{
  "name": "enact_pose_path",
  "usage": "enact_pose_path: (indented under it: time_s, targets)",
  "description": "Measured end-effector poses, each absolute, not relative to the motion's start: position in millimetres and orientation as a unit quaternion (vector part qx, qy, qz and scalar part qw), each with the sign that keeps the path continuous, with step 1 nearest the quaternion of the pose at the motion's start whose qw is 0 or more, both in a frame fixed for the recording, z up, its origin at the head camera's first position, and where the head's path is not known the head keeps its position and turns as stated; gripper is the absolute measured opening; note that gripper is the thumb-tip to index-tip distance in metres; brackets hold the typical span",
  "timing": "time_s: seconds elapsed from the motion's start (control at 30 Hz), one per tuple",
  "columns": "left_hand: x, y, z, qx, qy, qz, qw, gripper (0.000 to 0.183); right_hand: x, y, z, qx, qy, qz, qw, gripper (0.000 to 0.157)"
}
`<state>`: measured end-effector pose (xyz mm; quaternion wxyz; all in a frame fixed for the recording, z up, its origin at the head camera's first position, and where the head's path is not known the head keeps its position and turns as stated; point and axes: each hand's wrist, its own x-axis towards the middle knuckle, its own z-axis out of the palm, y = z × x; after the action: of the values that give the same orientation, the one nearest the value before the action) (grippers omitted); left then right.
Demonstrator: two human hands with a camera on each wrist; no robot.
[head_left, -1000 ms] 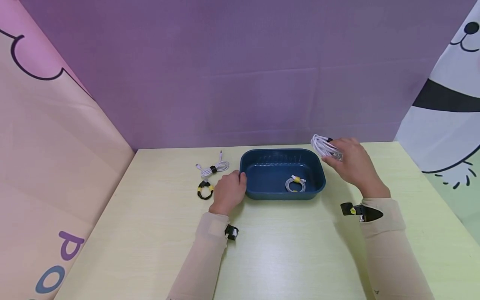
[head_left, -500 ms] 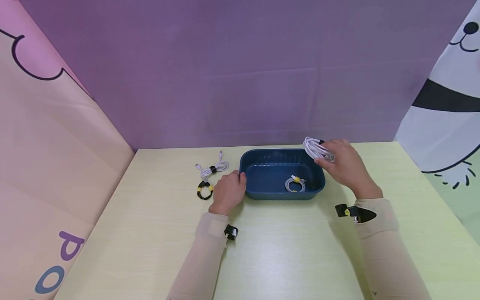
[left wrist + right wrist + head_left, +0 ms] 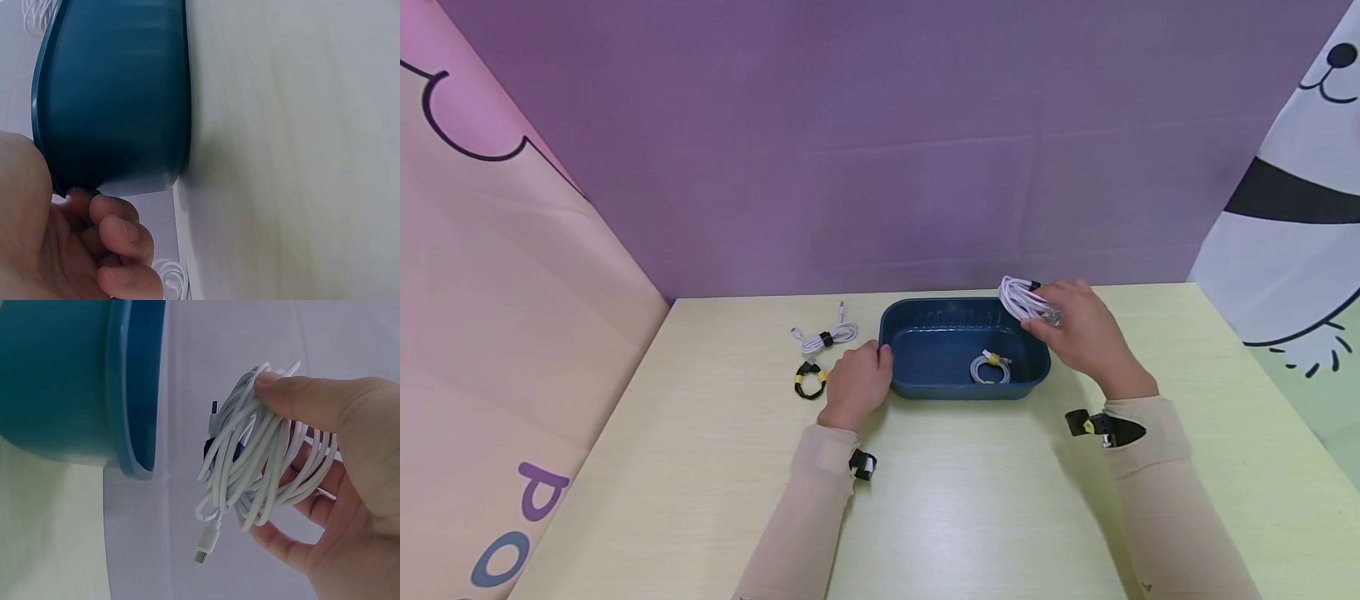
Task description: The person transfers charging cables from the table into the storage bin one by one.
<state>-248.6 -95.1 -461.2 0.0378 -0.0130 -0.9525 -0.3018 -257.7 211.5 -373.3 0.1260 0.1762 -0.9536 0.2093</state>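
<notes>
My right hand [image 3: 1084, 340] grips a bundled white charging cable [image 3: 1024, 302] above the right back corner of a dark blue plastic bin [image 3: 964, 392]. In the right wrist view the cable [image 3: 250, 456] shows many loops, a black tie and a USB-C plug [image 3: 207, 544] hanging below. My left hand [image 3: 859, 385] pinches the bin's left rim; the left wrist view shows its fingers [image 3: 128, 240] curled by the bin's wall [image 3: 119, 94]. Inside the bin lies a small coiled white cable [image 3: 991, 367] with a yellow tie.
Left of the bin, a white cable [image 3: 829, 337] with a black tie lies on the light wooden table [image 3: 700, 467]. Nearer the front is a small black cable coil [image 3: 810, 381] with yellow ties. A purple cloth wall [image 3: 850, 167] stands behind the table.
My right hand has carried the white cable left and slightly down, from beside the bin to over its right back corner. The left hand has stayed on the rim.
</notes>
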Motion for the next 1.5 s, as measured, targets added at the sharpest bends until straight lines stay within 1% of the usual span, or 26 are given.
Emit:
enact_pose_path:
  time_s: [0.73,1.0,1.23,1.5]
  targets:
    - [-247.7,-94.3,-459.7,-0.014,-0.952,-0.304,0.036,0.039,-259.3,202.8,-380.9,0.19,-0.951,0.206,0.129,0.039]
    - [-247.3,-94.3,-459.0,-0.011,-0.953,-0.301,0.036,0.039,-260.0,201.3,-382.3,0.188,-0.953,0.201,0.123,0.042]
    - [-248.0,-95.4,-461.1,-0.017,-0.955,-0.294,0.04,0.039,-260.1,199.3,-384.2,0.206,-0.949,0.197,0.136,0.037]
    - [-248.0,-96.0,-461.0,-0.017,-0.955,-0.293,0.038,0.04,-260.0,197.3,-385.4,0.206,-0.95,0.193,0.133,0.038]
